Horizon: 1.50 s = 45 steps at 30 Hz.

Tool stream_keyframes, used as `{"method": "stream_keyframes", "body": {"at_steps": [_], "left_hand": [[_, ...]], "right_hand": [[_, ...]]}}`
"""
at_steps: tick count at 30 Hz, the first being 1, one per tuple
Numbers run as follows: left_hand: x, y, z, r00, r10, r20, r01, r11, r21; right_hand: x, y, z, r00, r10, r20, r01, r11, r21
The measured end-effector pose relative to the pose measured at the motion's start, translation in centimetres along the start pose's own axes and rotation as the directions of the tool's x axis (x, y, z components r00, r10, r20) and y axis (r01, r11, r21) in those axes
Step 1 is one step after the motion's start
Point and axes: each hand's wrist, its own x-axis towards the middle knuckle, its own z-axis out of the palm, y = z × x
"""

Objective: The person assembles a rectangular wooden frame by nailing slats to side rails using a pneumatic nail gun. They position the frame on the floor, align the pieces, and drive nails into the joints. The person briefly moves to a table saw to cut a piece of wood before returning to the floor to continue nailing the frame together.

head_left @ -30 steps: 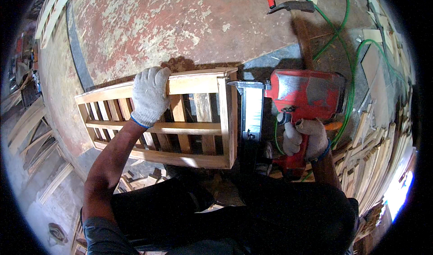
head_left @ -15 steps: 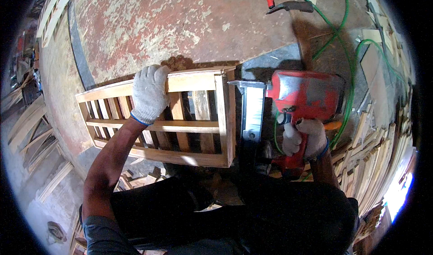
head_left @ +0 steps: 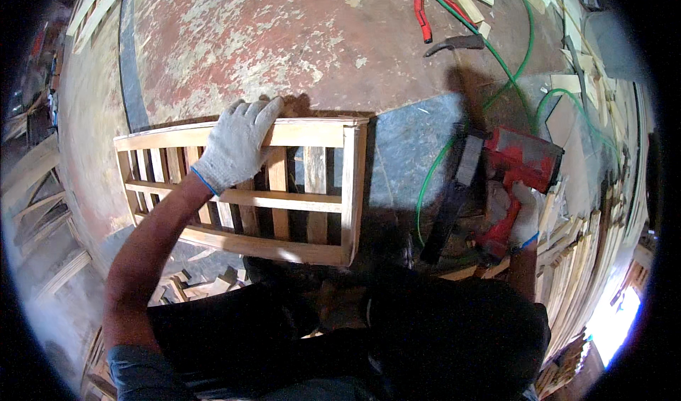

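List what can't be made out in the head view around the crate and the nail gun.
- Right hand grip on the red nail gun: blurred, so finger positions are unclear.
- Nail gun nose: smeared dark shape, tip contact unreadable.
- Near edge of the wooden crate: its underside is hidden by the person's dark clothing and shadow.
- Left hand palm: covers the top rail joint beneath it.
- Green hose: cut off at the top edge.

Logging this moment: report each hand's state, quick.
Left hand: open, palm resting on the wooden crate.
Right hand: shut on the red nail gun.
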Motion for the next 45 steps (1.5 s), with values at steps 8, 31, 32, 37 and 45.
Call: {"method": "stream_keyframes", "body": {"at_steps": [8,31,32,37,45], "left_hand": [[-3.5,-3.3,-3.8,0.998,0.006,0.065,-0.01,0.997,0.072],[-5.4,-5.3,5.3,0.413,-0.823,0.391,-0.511,-0.564,-0.649],[-5.8,-6.0,5.3,0.413,-0.805,0.426,-0.485,-0.59,-0.645],[-6.0,-5.8,3.7,0.419,-0.785,0.456,-0.467,-0.617,-0.634],[-10.4,-7.5,-0.5,0.344,-0.848,0.402,-0.433,-0.524,-0.734]], "right_hand": [[3.5,1.7,-6.4,0.998,0.034,0.06,-0.035,0.999,0.016],[-2.9,5.9,19.1,0.864,0.012,0.503,0.474,0.319,-0.821],[-3.5,7.1,20.6,0.867,0.103,0.487,0.439,0.306,-0.845],[-4.4,11.9,22.0,0.894,-0.033,0.448,0.425,0.382,-0.821],[-7.6,9.2,23.5,0.811,-0.231,0.537,0.585,0.307,-0.751]]}}
